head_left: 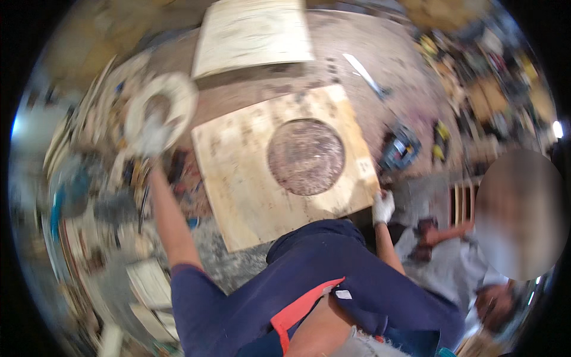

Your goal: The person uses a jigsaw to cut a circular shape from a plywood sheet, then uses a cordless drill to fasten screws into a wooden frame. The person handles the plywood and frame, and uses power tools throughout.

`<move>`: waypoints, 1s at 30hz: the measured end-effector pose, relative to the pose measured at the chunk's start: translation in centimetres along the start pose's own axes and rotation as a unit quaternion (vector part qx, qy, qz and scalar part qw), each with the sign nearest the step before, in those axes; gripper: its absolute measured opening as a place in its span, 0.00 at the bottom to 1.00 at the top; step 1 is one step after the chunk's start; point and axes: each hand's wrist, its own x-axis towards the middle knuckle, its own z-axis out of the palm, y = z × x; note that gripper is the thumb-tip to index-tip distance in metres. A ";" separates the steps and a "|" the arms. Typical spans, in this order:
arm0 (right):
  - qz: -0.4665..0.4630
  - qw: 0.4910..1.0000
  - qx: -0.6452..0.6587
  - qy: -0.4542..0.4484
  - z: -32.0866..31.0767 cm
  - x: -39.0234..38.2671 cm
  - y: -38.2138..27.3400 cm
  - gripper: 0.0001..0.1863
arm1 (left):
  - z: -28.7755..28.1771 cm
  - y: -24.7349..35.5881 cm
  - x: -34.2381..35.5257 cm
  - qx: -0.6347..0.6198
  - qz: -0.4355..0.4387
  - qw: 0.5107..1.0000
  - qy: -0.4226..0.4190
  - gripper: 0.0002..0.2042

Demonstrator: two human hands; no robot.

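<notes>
A flat pale wooden ring [184, 98] is in my gloved left hand [153, 138], held out at the left edge of the worktable. Hand and ring are both smeared by motion, and the single fingers do not show clearly. In front of me lies a square plywood board [238, 166] with a large round opening, through which a brown speckled surface shows. My right hand [383, 207], in a white glove, is closed on the board's near right corner.
A second pale board [253, 35] lies at the table's far side. To the right are a blue power tool [401, 146], a yellow and black tool [440, 141] and a long blade [363, 72]. Another person [446, 262] sits close at the right. Wood scraps [148, 282] stand lower left.
</notes>
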 end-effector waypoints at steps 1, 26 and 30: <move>0.008 0.999 -0.036 0.009 0.1 -0.4 0.0 0.18 | 0.1 -1.6 -0.4 0.074 0.030 0.995 0.055 0.25; 0.077 0.797 0.551 -0.235 -1.2 1.1 -2.6 0.15 | 21.1 0.6 -32.1 -0.446 -0.407 0.796 0.045 0.38; 0.025 0.845 0.485 -0.222 -3.4 7.5 -9.2 0.21 | 21.6 4.7 -30.9 -0.698 -0.411 0.585 0.047 0.34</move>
